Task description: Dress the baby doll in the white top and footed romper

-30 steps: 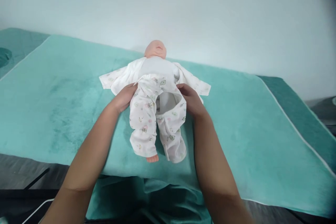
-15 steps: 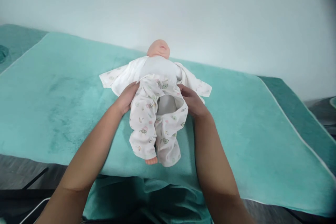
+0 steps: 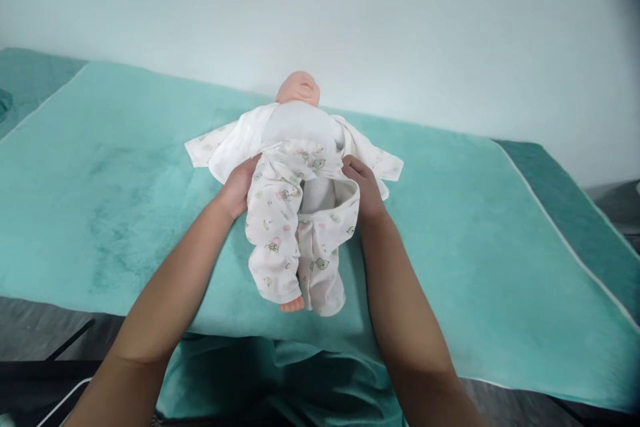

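Note:
A baby doll (image 3: 299, 89) lies on its back, its head towards the wall. White printed baby pants (image 3: 274, 227) cover its legs, and toes show below one cuff. The pants have an open crotch with a pale surface visible inside. A white jacket (image 3: 243, 137) is spread beneath the doll, its sleeves out to both sides. At the left of the waist, my left hand (image 3: 240, 188) grips the pants, its fingertips hidden by cloth. My right hand (image 3: 365, 188) has its fingers curled on the pants' waist at the right.
The doll rests on a teal padded mat (image 3: 140, 213) with white piping, over a long table. A pale wall (image 3: 400, 33) rises right behind it. Teal cloth (image 3: 280, 373) hangs at the front edge, and a white cable (image 3: 63, 403) runs at lower left.
My right hand has moved slightly and its fingers are more tightly curled at the waist. The right side of the pants' waist has shifted a little. My left hand has hardly moved.

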{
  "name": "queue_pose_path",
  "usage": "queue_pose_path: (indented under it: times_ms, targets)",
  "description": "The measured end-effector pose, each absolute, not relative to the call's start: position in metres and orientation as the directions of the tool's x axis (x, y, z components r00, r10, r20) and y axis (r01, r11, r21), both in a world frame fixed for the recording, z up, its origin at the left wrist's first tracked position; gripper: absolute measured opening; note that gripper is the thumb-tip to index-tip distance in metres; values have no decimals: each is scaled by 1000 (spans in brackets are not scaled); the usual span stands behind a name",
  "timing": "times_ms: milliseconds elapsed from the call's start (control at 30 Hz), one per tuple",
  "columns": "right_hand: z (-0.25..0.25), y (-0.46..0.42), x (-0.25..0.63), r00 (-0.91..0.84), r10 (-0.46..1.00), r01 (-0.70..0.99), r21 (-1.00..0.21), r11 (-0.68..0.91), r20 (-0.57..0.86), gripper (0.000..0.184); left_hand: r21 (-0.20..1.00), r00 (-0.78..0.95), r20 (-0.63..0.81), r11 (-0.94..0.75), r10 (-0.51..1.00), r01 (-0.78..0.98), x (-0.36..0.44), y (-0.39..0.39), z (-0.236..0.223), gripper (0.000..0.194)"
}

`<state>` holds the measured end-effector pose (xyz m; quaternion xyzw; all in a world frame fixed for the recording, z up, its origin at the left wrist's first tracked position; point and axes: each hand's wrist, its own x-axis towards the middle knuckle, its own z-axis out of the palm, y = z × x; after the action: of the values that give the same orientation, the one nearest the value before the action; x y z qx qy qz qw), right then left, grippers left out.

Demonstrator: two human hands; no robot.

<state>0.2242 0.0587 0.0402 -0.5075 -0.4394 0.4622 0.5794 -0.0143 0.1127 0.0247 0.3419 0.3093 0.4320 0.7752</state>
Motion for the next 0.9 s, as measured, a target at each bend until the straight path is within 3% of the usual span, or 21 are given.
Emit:
queue_pose_path:
  times_ms: [100, 233, 400, 567, 900]
  targets:
    - [38, 59, 225, 188, 982, -55, -998, -23, -33, 17, 788, 422, -196, 398, 885, -469, -14, 115, 23, 40]
    - [29, 64, 229, 172, 983, 22, -997, -74, -69, 24, 793, 396, -180, 371, 901, -484, -14, 116, 21, 42]
    - [20, 71, 232, 249, 962, 253, -967, 45, 110, 18, 789, 358, -163, 340, 919, -512, -11, 117, 20, 46]
    - [17, 73, 228, 174, 973, 136, -982, 129, 152, 33, 776, 382, -163, 357, 910, -520, -11, 118, 20, 48]
    - [31, 81, 223, 212, 971, 69, -993, 95, 107, 26, 814, 384, -157, 340, 910, -471, -12, 115, 26, 33]
